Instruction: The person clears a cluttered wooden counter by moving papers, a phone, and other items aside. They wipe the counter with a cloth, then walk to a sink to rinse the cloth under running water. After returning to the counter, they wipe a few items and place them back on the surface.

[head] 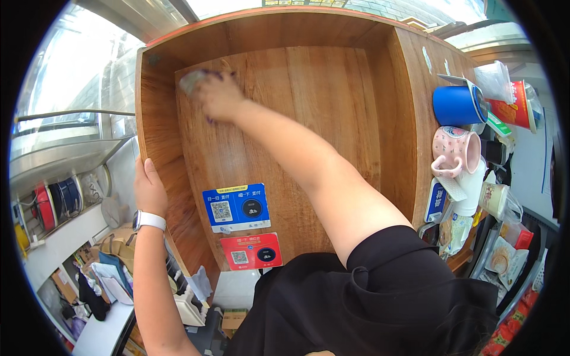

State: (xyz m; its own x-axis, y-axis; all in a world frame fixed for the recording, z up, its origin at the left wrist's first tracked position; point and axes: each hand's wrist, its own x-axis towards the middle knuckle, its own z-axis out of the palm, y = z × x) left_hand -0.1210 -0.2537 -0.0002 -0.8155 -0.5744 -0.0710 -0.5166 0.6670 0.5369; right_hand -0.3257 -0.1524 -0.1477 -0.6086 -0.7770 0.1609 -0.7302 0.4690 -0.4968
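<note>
My right hand (222, 97) is stretched across a wooden counter panel (325, 115) towards its far left corner. It presses a greyish-green cloth (192, 82) against the wood; motion blur hides the cloth's exact shape, and a bit of purple shows at the fingers. At the left, my left hand (150, 187) is wrapped over the upright edge of the wooden side wall (160, 120), thumb on the inner face. A white-banded watch (149, 221) is on that wrist. Near me on the panel lie a blue payment sign (236, 224) and a red payment sign (251, 262), both bearing printed codes.
Along the right ledge stand a blue cylindrical container (458, 105), a pink mug (454, 151), a white bottle (470, 191) and a red paper tub (512, 107). Cable spools (67, 196) and a brown paper bag (118, 247) sit on shelves at the left. Glass panes (71, 66) border the upper left.
</note>
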